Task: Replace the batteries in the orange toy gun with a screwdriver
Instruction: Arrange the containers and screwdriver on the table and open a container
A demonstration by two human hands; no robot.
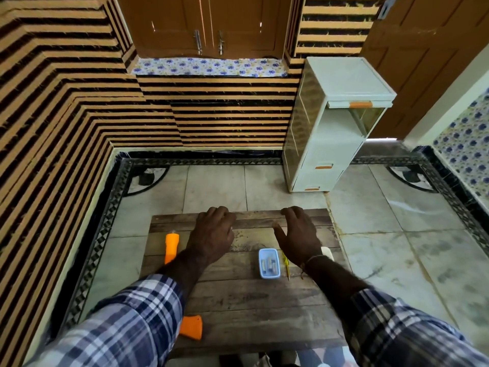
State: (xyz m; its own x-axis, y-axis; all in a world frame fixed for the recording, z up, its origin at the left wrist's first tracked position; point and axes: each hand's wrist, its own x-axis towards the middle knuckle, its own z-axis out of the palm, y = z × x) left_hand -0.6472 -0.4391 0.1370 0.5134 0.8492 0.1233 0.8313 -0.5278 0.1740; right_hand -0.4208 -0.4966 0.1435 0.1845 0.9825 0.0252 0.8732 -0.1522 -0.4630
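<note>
An orange toy gun [172,247] lies on the left of the low wooden table [246,300]; my left forearm hides its middle, and its grip shows lower down near the sleeve. My left hand [211,234] rests palm down on the table just right of the barrel, holding nothing. A small blue tray [269,263] with a few batteries sits at mid-table. A thin yellow screwdriver [285,263] lies right beside it. My right hand [299,234] hovers over the table beyond the screwdriver, fingers spread, empty.
A white object [328,252] peeks out from under my right wrist. A white plastic drawer unit [330,139] stands on the tiled floor behind the table, to the right. Striped walls close the left and far sides.
</note>
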